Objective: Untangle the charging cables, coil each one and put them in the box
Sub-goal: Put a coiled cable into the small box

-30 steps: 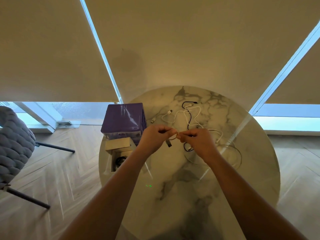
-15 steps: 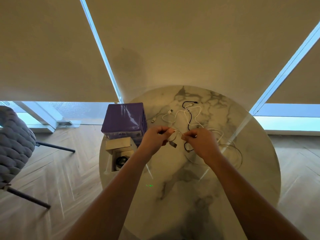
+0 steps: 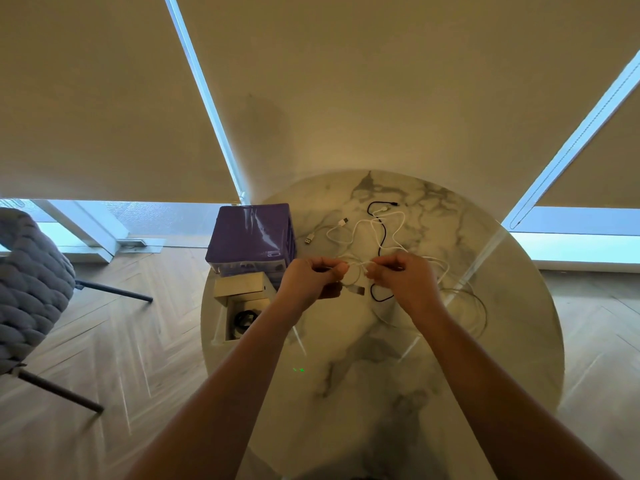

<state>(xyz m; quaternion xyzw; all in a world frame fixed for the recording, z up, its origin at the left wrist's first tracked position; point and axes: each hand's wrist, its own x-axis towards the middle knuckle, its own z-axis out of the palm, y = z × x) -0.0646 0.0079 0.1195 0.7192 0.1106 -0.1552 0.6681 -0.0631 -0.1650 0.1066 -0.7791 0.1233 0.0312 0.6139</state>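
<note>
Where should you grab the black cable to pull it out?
Probably the black cable by its far plug end, reaching from the table's far side. That end lies free of the white cables; its near loop sits under the hands.

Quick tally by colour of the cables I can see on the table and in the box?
White cables: cannot separate them in the tangle, at least 2
Black cable on the table: 1
Black coil in the open box: 1
Total: at least 4

purple case (image 3: 250,233) left, bare near tabletop (image 3: 363,375)
</note>
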